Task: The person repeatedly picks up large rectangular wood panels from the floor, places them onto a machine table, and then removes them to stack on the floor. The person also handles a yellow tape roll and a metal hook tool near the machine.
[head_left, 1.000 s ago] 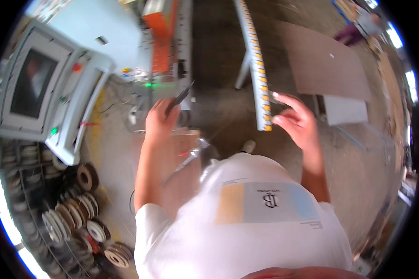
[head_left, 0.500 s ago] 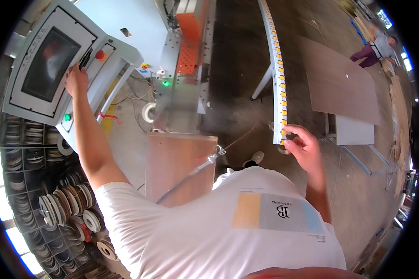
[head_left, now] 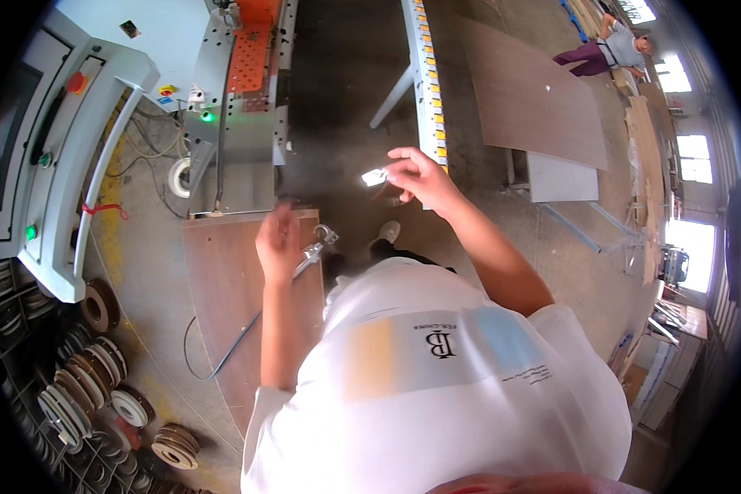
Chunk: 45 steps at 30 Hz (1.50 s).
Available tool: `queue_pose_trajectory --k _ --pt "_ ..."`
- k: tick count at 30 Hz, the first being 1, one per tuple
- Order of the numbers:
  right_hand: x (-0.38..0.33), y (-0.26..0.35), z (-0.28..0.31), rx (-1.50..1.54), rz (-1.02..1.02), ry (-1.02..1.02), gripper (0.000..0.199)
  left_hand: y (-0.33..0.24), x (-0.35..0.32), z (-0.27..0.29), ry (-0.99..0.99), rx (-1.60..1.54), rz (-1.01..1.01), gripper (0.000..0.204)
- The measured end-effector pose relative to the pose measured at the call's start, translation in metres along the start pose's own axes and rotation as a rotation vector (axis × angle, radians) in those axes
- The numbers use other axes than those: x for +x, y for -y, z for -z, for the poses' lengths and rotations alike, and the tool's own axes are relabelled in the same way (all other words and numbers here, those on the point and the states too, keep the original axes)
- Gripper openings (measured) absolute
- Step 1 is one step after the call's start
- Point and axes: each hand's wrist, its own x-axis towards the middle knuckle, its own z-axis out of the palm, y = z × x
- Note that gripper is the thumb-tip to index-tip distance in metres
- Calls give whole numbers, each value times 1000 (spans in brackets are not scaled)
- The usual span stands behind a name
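My right hand [head_left: 424,183] is pinched on a small shiny white piece [head_left: 374,177], whose kind I cannot make out. It is just left of the near end of a rail with yellow rollers [head_left: 433,90]. My left hand [head_left: 278,243] hangs above the right edge of a brown board [head_left: 226,272], its fingers smeared by motion. Close beside it, to the right, lies a metal air nozzle [head_left: 314,249] with a hooked end. A blue-grey hose [head_left: 237,344] loops over the board.
At left stands a machine control panel [head_left: 53,140] with buttons. An orange perforated machine part [head_left: 251,58] lies ahead. Edging rolls [head_left: 82,379] fill racks at lower left. A large brown sheet [head_left: 535,90] lies at right, and another person [head_left: 605,53] is beyond it.
My left hand has left the control panel and come right, over the brown board. My right hand has moved off the roller rail's end, leftward, and shows the white piece. The view has shifted right.
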Motion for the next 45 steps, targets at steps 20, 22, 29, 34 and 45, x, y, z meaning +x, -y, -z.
queue_pose_trajectory --k 20,22,29,34,45 --pt "4 -145 127 -310 -412 -717 86 -4 -59 45 319 589 -6 29" --pt "-1 -145 128 -321 -420 -745 86 -9 -65 32 346 679 -83 36" --pt "-44 -127 142 -2 -173 -615 61 23 -70 11 335 877 -278 24" --pt "-81 -40 104 39 105 -277 44 16 -55 -23 285 421 69 17" --pt "-117 70 47 510 418 -42 50 -166 -3 -141 635 -671 351 17"
